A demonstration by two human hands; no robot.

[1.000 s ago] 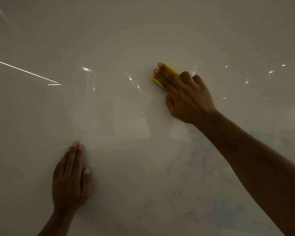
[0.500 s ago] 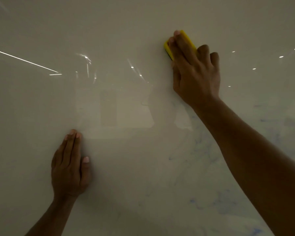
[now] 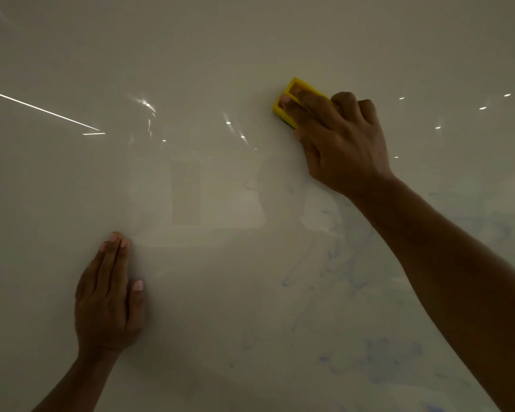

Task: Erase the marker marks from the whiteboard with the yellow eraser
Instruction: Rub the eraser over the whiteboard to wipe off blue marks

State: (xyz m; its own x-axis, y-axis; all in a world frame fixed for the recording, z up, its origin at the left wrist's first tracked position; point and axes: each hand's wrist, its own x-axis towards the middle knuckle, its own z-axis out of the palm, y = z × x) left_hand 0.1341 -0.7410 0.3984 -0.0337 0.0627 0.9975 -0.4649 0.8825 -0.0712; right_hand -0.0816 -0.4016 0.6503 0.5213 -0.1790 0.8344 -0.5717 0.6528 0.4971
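The glossy whiteboard (image 3: 191, 55) fills the whole view. My right hand (image 3: 342, 144) presses the yellow eraser (image 3: 283, 107) flat against the board at the upper right of centre, fingers lying across it and hiding most of it. Faint smeared blue marker marks (image 3: 390, 361) spread over the lower right of the board, with thinner streaks (image 3: 333, 251) below my right wrist. My left hand (image 3: 109, 295) rests flat on the board at the lower left, fingers together and holding nothing.
Reflections of ceiling lights dot the board, with a bright line (image 3: 42, 110) at the left and small spots (image 3: 482, 108) at the right. A pale reflected rectangle (image 3: 188, 197) shows at the centre.
My right hand with the eraser swept up the board, then came back down a little and tilted left. My left hand stayed flat in the same place.
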